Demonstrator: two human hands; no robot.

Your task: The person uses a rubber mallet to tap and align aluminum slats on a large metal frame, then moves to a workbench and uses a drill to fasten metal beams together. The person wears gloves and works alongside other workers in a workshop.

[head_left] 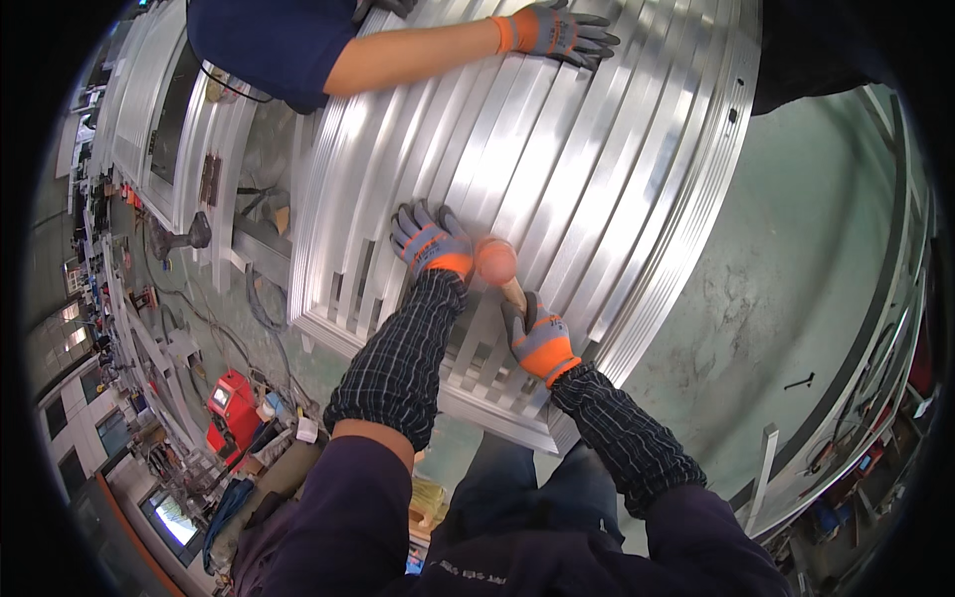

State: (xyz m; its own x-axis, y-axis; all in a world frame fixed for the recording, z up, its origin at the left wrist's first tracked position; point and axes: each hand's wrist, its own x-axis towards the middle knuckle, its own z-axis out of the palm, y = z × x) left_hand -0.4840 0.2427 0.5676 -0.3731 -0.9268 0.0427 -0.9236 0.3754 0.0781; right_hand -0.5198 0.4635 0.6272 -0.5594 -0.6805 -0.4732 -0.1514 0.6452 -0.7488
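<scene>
In grey and orange work gloves, both my hands are over a slatted aluminium frame of long silvery bars. My left hand lies flat on the slats with its fingers spread. Just right of it, my right hand is closed around the wooden handle of a mallet, whose reddish rounded head hangs over the slats between my hands; whether it touches them I cannot tell. Across the frame, a co-worker's gloved hand rests on the far slats. Dark checked sleeves cover my forearms.
A second metal frame stands at the left, with a dark clamp-like tool by it. A red machine sits on the floor at lower left among cables. At right, a small dark tool lies on the green floor.
</scene>
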